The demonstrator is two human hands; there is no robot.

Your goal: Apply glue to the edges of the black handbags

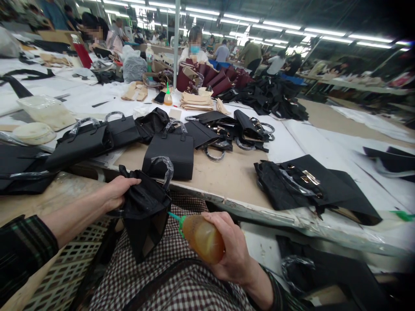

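My left hand point(117, 192) grips a black handbag point(145, 216) held over my lap, fingers closed on its top edge. Its plastic-wrapped handle point(166, 167) arches above. My right hand point(231, 248) is wrapped round an amber glue bottle point(202, 236). The bottle's green nozzle point(174, 217) points left and touches the bag's side. I wear a checked apron across my lap.
On the table edge ahead stands another black handbag point(171, 156). More black bags lie left point(81, 144), centre point(227, 129) and right point(308, 183). A second glue bottle point(167, 98) stands further back. Other people work at the far tables. A white lattice crate point(65, 268) is at lower left.
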